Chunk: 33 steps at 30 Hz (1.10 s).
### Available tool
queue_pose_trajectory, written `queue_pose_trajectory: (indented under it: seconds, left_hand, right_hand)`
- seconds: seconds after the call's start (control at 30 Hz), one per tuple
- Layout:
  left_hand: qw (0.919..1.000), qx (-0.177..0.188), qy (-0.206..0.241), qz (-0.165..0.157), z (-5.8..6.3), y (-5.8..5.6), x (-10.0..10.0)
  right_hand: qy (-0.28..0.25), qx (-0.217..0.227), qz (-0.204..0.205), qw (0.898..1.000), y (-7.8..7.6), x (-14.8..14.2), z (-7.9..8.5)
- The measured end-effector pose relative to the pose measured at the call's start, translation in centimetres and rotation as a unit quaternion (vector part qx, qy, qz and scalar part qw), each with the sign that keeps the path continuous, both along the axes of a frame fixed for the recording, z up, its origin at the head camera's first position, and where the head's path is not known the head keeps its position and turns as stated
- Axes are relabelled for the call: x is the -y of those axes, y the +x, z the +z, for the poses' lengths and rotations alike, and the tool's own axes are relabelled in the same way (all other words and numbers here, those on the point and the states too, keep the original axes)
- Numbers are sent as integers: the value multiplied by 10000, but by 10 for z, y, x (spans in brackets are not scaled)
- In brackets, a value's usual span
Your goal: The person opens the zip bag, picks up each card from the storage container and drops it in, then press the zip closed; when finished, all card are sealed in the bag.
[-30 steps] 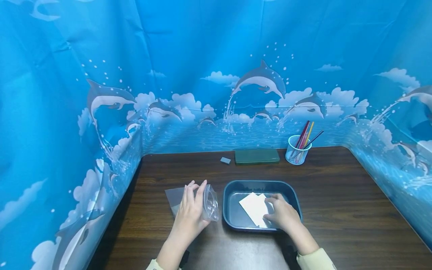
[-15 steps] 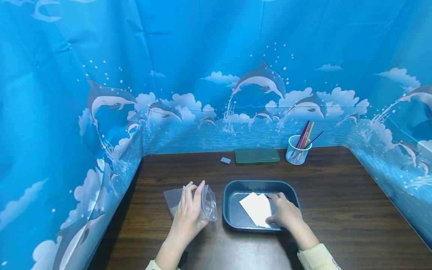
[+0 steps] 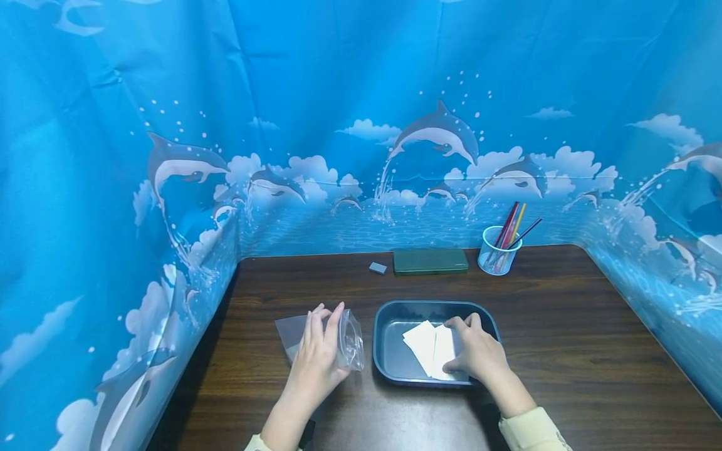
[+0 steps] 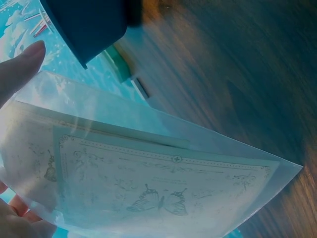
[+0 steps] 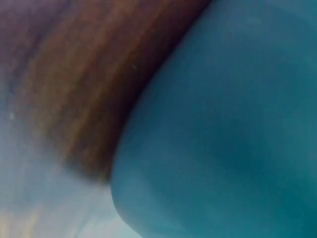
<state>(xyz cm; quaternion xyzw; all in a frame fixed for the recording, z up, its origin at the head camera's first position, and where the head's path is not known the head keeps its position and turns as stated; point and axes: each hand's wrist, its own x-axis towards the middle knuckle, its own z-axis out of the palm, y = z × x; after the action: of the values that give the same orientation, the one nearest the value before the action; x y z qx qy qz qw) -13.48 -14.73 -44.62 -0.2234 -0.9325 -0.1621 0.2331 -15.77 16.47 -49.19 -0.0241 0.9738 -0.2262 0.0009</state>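
My left hand (image 3: 316,363) grips a clear plastic zip bag (image 3: 351,341) by its sides, left of the tray, with the bag's mouth facing right. In the left wrist view, cards (image 4: 158,183) with butterfly prints and ornate borders show through the plastic. My right hand (image 3: 479,354) reaches into the dark blue tray (image 3: 388,357), thumb and fingers at opposite edges of a white card (image 3: 443,351). Beside it in the tray lie other white cards (image 3: 418,341), fanned and overlapping. Only the tray's outer wall (image 5: 213,139) fills much of the right wrist view, blurred.
Along the back of the brown wooden table (image 3: 564,326) stand a small grey-blue eraser (image 3: 377,268), a green case (image 3: 430,262) and a light-blue mesh cup (image 3: 496,257) of pencils. A dolphin-printed blue curtain (image 3: 338,81) encloses the table.
My right hand has shifted slightly within the tray, and the card at its fingers now lies apart from the fanned ones, with a thin line between them. My left hand and bag barely move.
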Motion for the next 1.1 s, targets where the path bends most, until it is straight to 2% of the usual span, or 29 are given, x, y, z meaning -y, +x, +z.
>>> queue_pose_trajectory:
  seconds: [0.23,0.47,0.63,0.77,0.83,0.9,1.0,1.1]
  left_hand:
    - [10000,17,13,38,0,0,1]
    - [9999,124,12,99,2,0,2]
    - [9999,50,56,103,3,0,2]
    - [9999,48,76,105,4,1,2]
    - [9999,43,82,105,4,0,2]
    - [9999,33,87,111,4,0,2]
    - [9999,13,79,121,4,0,2]
    - [9999,-5,77,133,4,-1,2]
  right_hand:
    - [-82,-194,6,9998,-2,-4,9]
    - [-124,-377,316,9987,4,-8,31]
    - [-582,-350,438,9967,5,-9,48]
    - [-1047,-626,210,9923,6,-7,58]
    - [-1244,-1033,20,9868,7,-5,61]
    - [-1432,-1593,-172,9766,8,-3,64]
    - [-1806,-2388,-412,9532,10,1,69]
    - [-2340,-2800,-528,9295,12,6,73]
